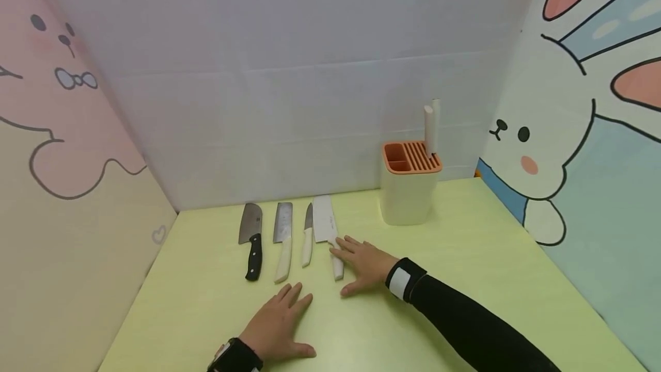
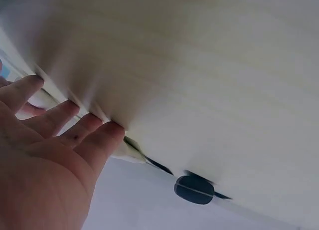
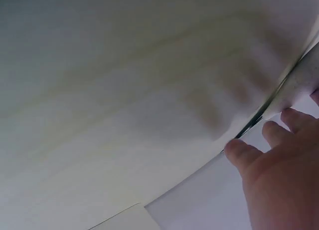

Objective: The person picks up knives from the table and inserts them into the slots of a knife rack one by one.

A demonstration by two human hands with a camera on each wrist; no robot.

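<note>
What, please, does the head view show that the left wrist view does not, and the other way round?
Only the head view shows the knife block with its orange slotted top and the back of the left hand. Only the left wrist view shows that hand's palm. Both share the left hand itself, the black-handled cleaver and the table.

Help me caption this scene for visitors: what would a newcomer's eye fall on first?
Probably the row of four knives on the pale yellow table, the leftmost knife black-handled, the right hand spread at the rightmost knife. The big cartoon rabbit on the right-hand wall might come next, then the cream, orange-topped knife holder beyond the right hand.
</note>
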